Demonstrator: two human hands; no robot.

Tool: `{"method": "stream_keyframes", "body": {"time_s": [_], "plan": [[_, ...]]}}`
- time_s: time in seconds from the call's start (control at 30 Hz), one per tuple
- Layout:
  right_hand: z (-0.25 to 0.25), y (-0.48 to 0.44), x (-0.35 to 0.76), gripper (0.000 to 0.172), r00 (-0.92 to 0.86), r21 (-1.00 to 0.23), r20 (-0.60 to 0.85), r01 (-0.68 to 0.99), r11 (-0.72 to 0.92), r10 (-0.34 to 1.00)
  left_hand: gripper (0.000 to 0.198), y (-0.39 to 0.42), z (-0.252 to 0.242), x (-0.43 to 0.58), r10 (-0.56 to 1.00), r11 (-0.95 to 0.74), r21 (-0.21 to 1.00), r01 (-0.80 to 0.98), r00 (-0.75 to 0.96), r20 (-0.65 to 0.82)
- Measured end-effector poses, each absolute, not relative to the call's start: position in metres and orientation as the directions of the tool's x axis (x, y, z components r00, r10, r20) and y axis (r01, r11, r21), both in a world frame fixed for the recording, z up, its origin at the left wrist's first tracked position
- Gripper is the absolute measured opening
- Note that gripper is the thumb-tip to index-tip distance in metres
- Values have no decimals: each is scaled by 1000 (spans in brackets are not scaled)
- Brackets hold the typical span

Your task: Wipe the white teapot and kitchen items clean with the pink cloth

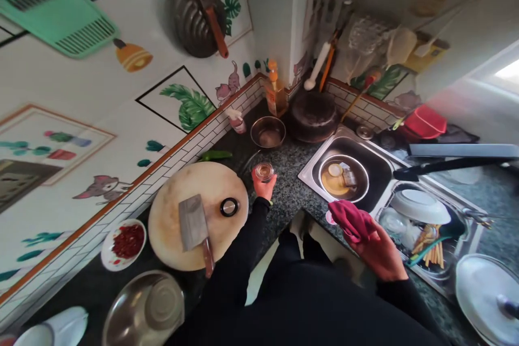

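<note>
My left hand [264, 186] is closed round a small clear glass jar [264, 172] with an open top, above the dark counter. What the jar contains is hard to make out. In my right hand [379, 251] a crumpled dark red cloth [352, 220] is gripped, near the front edge of the sink [344, 143]. To the left, a round wooden chopping board [166, 189] bears a cleaver [192, 221] with a brown handle and a round black-rimmed lid [229, 207].
A metal bowl [270, 132], an orange-capped bottle [275, 96] and a dark pan [314, 113] stand behind. The sink holds a basin [344, 178]; dishes [421, 206] fill its right side. Red food sits in a white bowl [108, 254] at left.
</note>
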State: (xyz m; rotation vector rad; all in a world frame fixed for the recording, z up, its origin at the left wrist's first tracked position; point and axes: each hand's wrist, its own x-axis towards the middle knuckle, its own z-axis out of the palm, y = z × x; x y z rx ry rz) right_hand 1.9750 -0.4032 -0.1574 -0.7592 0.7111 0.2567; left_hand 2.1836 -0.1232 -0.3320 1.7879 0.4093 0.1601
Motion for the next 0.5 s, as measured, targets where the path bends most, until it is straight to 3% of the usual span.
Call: {"method": "stream_keyframes", "body": {"time_s": [0.07, 0.2, 0.33, 0.43, 0.5], "plan": [[-162, -398, 1994, 35, 739, -534, -674, -477, 698, -10, 85, -119, -331, 2175, 364, -208, 963, 169, 928, -84], [-193, -374, 2046, 49, 735, -531, -667, -586, 612, 125, 79, -107, -333, 2152, 387, -225, 964, 141, 921, -44], [-246, -343, 2110, 37, 738, -605, -661, -632, 485, 137, 80, -98, -337, 2133, 431, -218, 964, 150, 902, -42], [-277, -331, 2148, 42, 748, -721, -653, -662, 207, 116, 83, -97, -342, 2125, 464, -233, 960, 152, 885, -28], [-289, -330, 2160, 54, 804, -805, -592, -593, -7, -55, 86, -99, -345, 2124, 478, -246, 960, 136, 879, -2]]}}
